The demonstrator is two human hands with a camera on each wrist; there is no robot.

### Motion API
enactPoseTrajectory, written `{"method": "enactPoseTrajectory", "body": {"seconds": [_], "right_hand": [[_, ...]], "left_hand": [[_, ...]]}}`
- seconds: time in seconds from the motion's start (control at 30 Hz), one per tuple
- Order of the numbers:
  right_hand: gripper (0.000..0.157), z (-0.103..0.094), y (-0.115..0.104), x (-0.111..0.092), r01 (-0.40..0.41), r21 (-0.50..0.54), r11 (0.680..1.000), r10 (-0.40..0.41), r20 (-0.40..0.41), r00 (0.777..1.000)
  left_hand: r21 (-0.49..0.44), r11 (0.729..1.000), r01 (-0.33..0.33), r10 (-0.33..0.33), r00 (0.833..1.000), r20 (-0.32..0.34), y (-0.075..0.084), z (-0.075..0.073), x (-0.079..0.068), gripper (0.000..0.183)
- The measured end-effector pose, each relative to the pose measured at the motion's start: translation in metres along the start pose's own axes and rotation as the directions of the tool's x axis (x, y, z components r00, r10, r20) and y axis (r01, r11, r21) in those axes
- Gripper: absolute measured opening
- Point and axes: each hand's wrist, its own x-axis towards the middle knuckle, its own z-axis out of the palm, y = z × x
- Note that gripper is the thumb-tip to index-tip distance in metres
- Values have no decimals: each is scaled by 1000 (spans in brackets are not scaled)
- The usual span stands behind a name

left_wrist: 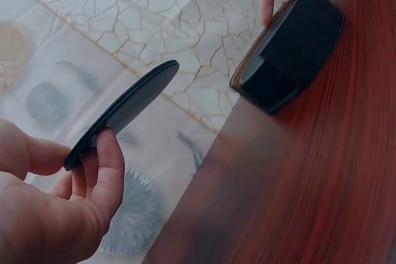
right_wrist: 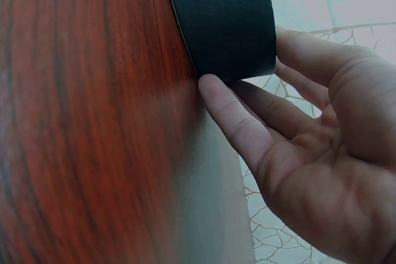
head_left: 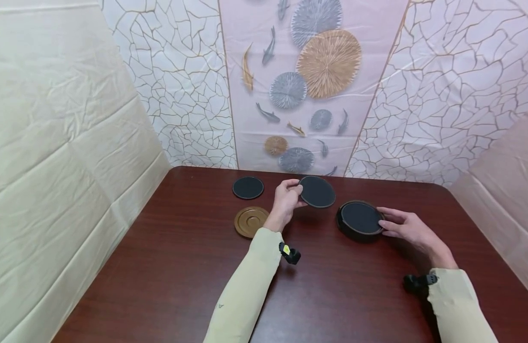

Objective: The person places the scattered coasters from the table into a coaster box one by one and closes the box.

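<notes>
My left hand [head_left: 285, 201] pinches the edge of a thin round black coaster [head_left: 317, 192], raised above the table and tilted. In the left wrist view the coaster [left_wrist: 133, 106] shows nearly edge-on, thumb on one face and fingertips on the other. To its right stands a round black coaster holder [head_left: 359, 233], with a black coaster [head_left: 361, 217] on top inside it. My right hand [head_left: 411, 230] touches the holder's right side with fairly straight fingers. The right wrist view shows the holder's outer wall [right_wrist: 223, 23] against the fingertips.
Another black coaster [head_left: 248, 187] lies flat near the table's back edge. In front of it is a round brown wooden piece [head_left: 249, 222] with ringed grooves, partly behind the left wrist. The dark red-brown table [head_left: 195, 281] meets patterned cloth [head_left: 187, 95] at the back.
</notes>
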Motion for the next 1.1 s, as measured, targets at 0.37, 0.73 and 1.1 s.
{"method": "enactPoseTrajectory", "body": {"seconds": [0.37,0.73,1.1], "right_hand": [[74,1,-2,2,2,-13,1000,-2,1,1000],[74,0,-2,2,-11,-16,1000,11,-8,1000],[76,-1,-1,1,-12,-15,1000,12,-4,1000]], "left_hand": [[-84,996,-2,1,1000,-18,-12,31,-10,23],[-77,996,49,-49,999,0,-25,54,-15,22],[-67,995,76,-74,997,33,-44,70,-19,22]]}}
